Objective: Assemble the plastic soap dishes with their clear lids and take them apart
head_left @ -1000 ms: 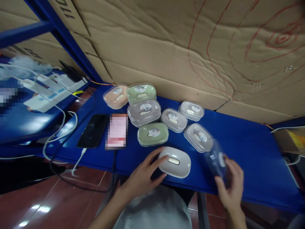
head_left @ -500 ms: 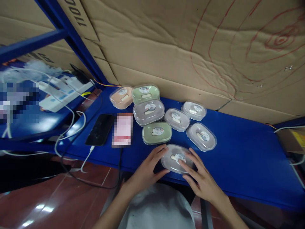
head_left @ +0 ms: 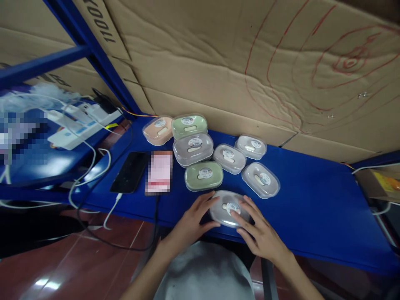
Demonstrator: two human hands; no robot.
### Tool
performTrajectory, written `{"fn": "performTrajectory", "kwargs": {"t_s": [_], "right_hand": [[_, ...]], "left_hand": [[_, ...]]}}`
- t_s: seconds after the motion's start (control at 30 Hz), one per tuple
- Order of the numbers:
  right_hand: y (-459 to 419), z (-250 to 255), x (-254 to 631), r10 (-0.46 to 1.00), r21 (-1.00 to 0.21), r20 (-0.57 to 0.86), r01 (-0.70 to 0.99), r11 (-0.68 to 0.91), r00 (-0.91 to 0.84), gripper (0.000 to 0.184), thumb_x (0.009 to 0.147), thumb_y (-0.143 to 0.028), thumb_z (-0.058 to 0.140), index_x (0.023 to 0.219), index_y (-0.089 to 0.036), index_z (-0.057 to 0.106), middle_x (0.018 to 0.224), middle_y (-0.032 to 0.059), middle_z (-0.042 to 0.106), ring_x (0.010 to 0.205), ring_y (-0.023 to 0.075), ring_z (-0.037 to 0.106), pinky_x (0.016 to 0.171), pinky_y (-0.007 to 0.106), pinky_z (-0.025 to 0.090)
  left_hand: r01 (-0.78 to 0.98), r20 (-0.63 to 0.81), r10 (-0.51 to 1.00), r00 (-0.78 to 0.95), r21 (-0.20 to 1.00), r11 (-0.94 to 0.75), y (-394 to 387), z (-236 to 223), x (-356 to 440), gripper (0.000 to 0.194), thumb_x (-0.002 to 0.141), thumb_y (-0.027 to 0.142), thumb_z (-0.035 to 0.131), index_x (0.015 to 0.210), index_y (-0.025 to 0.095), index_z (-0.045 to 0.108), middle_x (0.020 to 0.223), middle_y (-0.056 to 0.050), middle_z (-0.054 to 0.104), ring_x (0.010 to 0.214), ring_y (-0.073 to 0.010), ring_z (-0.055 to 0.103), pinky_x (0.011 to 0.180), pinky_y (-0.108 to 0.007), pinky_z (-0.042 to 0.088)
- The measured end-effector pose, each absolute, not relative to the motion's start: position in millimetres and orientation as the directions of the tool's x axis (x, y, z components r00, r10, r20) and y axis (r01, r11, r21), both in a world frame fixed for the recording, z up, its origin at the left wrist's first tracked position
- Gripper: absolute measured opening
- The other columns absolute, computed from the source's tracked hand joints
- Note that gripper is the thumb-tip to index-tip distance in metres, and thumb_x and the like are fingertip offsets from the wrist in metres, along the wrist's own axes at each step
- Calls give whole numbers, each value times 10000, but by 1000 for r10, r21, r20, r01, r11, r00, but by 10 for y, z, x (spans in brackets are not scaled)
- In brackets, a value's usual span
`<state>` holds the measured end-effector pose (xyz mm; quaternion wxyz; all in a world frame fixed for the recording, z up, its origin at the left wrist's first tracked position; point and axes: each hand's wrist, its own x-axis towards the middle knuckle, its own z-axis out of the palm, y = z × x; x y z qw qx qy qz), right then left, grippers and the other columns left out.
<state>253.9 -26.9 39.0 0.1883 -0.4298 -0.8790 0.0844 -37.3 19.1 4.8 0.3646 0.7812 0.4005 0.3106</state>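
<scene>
A grey oval soap box (head_left: 222, 214) with a clear lid, a white label and a pale tab lies at the table's front edge. My left hand (head_left: 200, 213) curves round its left end, thumb at the near side and fingers at the far side. At the other end, my right hand (head_left: 258, 225) holds the right side, one finger on the label. Just behind them lie a green soap box (head_left: 203, 183) and a grey-lilac soap box (head_left: 265, 189). What the box holds cannot be made out.
Further back lie more lidded boxes, including an orange one (head_left: 153, 135), a green one (head_left: 178, 132) and a large grey one (head_left: 184, 156). Left are a black phone (head_left: 129, 173), a blurred-screen phone (head_left: 159, 171), cables and a power strip (head_left: 70, 137). Cardboard (head_left: 203, 62) walls the back.
The view has shifted slightly, so everything sits a little further left. Both hands stay on the grey soap box in nearly the same pose.
</scene>
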Motion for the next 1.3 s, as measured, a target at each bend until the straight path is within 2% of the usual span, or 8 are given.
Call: {"fn": "performTrajectory", "kwargs": {"t_s": [0.17, 0.37, 0.5, 0.63, 0.83, 1.03, 1.2, 1.3], "right_hand": [[-235, 318, 2542, 799, -345, 250, 721, 601, -547, 669, 1044, -349, 642, 1666, -359, 397, 1720, 79, 391, 1641, 359, 277, 1207, 573, 508], [-272, 237, 2439, 838, -177, 211, 823, 540, -504, 695, 1086, -399, 570, 1710, -370, 266, 1738, 78, 382, 1656, 339, 240, 1303, 677, 278], [-169, 349, 2622, 813, -259, 283, 775, 576, -510, 686, 1124, -457, 413, 1740, -305, 151, 1731, 90, 392, 1658, 315, 236, 1316, 636, 234], [111, 483, 2940, 885, -260, 356, 878, 402, -300, 602, 1129, -391, 400, 1711, -384, 247, 1717, 49, 427, 1646, 292, 281, 1313, 615, 223], [543, 425, 3331, 952, -196, 213, 945, 263, -220, 670, 1029, -607, 574, 1631, -347, 437, 1744, 122, 365, 1589, 372, 388, 1233, 624, 379], [699, 367, 3769, 979, -228, 123, 955, 189, -164, 631, 986, -551, 599, 1569, -341, 481, 1712, 133, 414, 1534, 362, 473, 1153, 587, 479], [721, 297, 3974, 980, -146, 196, 989, 10, 19, 637, 935, -539, 614, 1522, -308, 519, 1667, 178, 463, 1552, 421, 425, 1192, 718, 355], [796, 428, 3779, 972, -173, 234, 984, 49, -7, 694, 987, -621, 549, 1593, -296, 455, 1714, 187, 390, 1589, 423, 362, 1219, 724, 309]], "left_hand": [[399, 175, 854, 490, 826, -398, 176, 64, -365, 786, 968, 367, 784, 1632, 447, 371, 1647, -71, 481, 1512, -301, 523, 1244, -526, 482], [432, 193, 867, 458, 805, -408, 172, 105, -328, 755, 966, 353, 788, 1614, 386, 402, 1624, -102, 483, 1509, -310, 520, 1241, -519, 488], [489, 224, 863, 454, 747, -451, 93, 126, -295, 744, 993, 367, 743, 1638, 350, 372, 1683, -128, 394, 1528, -320, 491, 1210, -492, 525], [490, 375, 808, 454, 652, -578, 89, 262, -411, 651, 1031, 345, 683, 1617, 337, 399, 1685, -139, 380, 1544, -323, 459, 1215, -501, 516], [718, 572, 776, 267, 419, -556, 846, 653, -823, 615, 1024, 285, 666, 1588, 307, 424, 1617, -158, 453, 1520, -357, 470, 1232, -594, 455], [791, 428, 842, 328, 363, -493, 1694, 684, -1101, 798, 918, 444, 799, 1599, 262, 423, 1642, -189, 433, 1546, -418, 431, 1227, -624, 431], [762, 384, 850, 361, 404, -506, 1856, 631, -903, 779, 949, 411, 749, 1618, 229, 395, 1590, -190, 480, 1494, -365, 509, 1218, -539, 456], [762, 390, 844, 368, 393, -514, 1881, 616, -677, 775, 934, 403, 758, 1610, 235, 417, 1593, -192, 483, 1484, -378, 518, 1194, -556, 467]]}}
